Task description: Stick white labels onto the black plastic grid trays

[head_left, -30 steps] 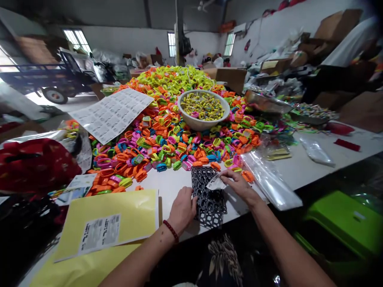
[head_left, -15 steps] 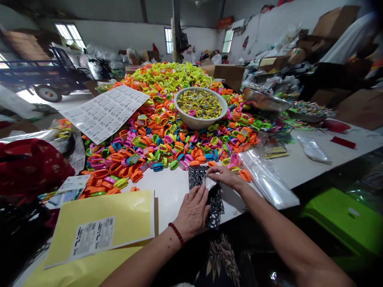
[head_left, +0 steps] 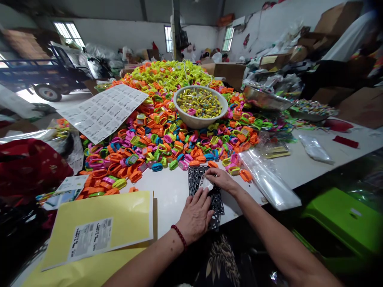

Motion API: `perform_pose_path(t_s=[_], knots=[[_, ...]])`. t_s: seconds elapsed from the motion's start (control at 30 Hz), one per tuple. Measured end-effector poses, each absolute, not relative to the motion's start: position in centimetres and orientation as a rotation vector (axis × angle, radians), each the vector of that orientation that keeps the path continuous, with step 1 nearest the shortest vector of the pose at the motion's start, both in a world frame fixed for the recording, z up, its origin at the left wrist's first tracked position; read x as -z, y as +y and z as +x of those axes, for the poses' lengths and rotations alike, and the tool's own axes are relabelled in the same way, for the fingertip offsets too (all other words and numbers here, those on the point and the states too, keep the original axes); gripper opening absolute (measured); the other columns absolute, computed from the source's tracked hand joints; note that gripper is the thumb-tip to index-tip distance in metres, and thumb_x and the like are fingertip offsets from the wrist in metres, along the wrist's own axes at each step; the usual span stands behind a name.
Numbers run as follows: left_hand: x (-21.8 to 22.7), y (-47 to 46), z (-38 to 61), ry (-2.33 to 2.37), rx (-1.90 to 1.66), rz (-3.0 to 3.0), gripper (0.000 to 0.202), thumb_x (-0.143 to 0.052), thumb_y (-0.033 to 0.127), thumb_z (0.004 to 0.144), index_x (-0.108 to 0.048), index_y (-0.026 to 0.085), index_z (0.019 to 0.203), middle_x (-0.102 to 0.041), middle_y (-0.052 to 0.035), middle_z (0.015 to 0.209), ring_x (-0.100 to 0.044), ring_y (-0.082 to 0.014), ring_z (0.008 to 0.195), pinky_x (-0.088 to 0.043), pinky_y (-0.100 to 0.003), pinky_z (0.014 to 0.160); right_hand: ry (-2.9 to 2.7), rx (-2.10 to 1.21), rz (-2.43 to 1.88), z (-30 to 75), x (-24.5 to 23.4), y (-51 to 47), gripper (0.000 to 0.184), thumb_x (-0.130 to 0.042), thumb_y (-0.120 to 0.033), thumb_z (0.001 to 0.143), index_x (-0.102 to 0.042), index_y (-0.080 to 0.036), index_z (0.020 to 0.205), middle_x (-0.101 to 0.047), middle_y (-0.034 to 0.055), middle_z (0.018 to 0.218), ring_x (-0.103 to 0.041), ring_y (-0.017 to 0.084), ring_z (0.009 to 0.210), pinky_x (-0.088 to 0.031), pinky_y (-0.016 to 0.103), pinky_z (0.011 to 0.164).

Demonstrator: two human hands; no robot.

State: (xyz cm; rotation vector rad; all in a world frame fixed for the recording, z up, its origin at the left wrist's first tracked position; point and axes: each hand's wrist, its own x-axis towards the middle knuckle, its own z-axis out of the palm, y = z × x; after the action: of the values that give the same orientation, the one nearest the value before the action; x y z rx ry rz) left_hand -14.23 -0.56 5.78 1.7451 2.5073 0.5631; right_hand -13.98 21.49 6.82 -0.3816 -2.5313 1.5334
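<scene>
Below the heap, a black-and-white patterned packet lies at the table's front edge. On its upper part sits a small white printed label, partly hidden by my fingers. My right hand pinches the label's upper right edge between thumb and fingertips. My left hand, with a dark red bead bracelet on the wrist, rests flat across the packet's left side. Its outstretched fingertips touch the label's lower end.
A large heap of colourful plastic toy watches covers the table, with a white bowl of small wrapped yellow pieces on it. A label sheet lies left, yellow sheets nearer. Clear plastic bags lie right, beside a green stool.
The label now lies flatter on the packet, with more of its print showing. My left hand has shifted slightly right and down, and my right hand slightly left.
</scene>
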Motion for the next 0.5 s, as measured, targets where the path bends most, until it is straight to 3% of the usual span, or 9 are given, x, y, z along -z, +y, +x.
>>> perform_pose_path(t_s=[0.1, 0.27, 0.4, 0.5], knots=[[-5.9, -0.6, -14.2, 2.481, -0.7, 1.671, 0.041, -0.045, 0.028, 0.094, -0.042, 0.018, 0.134, -0.035, -0.0111, 0.155, -0.026, -0.0263, 0.145, -0.038, -0.052, 0.107, -2.516, -1.508, -0.375, -13.8, -6.5, 21.5, 0.027, -0.059, -0.044, 0.08, -0.067, -0.019, 0.085, -0.063, 0.0014, 0.078, -0.054, 0.017, 0.071, -0.041, 0.028, 0.066], [-5.7, -0.6, -14.3, 2.458, -0.769, 1.597, 0.064, -0.048, 0.029, 0.093, -0.021, 0.015, 0.149, -0.04, -0.0149, 0.151, -0.033, -0.0281, 0.141, -0.036, -0.054, 0.108, -2.526, -1.486, -0.372, -13.6, -5.8, 21.7, 0.026, -0.058, -0.044, 0.081, -0.067, -0.02, 0.085, -0.062, 0.0005, 0.075, -0.053, 0.016, 0.068, -0.041, 0.027, 0.064], [-5.8, -0.7, -14.3, 2.485, -0.637, 1.686, 0.056, -0.042, 0.035, 0.096, -0.029, 0.019, 0.149, -0.038, -0.0112, 0.153, -0.029, -0.03, 0.144, -0.037, -0.056, 0.108, -2.539, -1.42, -0.351, -13.5, -6.4, 21.3, 0.026, -0.055, -0.042, 0.082, -0.068, -0.02, 0.086, -0.065, 0.0025, 0.08, -0.057, 0.018, 0.073, -0.044, 0.029, 0.068], [-4.7, -0.7, -14.3, 2.544, -0.607, 1.781, 0.052, -0.037, 0.039, 0.098, -0.036, 0.022, 0.147, -0.036, -0.0075, 0.154, -0.031, -0.0295, 0.143, -0.042, -0.055, 0.106, -2.552, -1.277, -0.285, -13.1, -7.4, 20.4, 0.023, -0.053, -0.038, 0.081, -0.069, -0.021, 0.081, -0.067, 0.0037, 0.078, -0.06, 0.021, 0.077, -0.046, 0.035, 0.079]])
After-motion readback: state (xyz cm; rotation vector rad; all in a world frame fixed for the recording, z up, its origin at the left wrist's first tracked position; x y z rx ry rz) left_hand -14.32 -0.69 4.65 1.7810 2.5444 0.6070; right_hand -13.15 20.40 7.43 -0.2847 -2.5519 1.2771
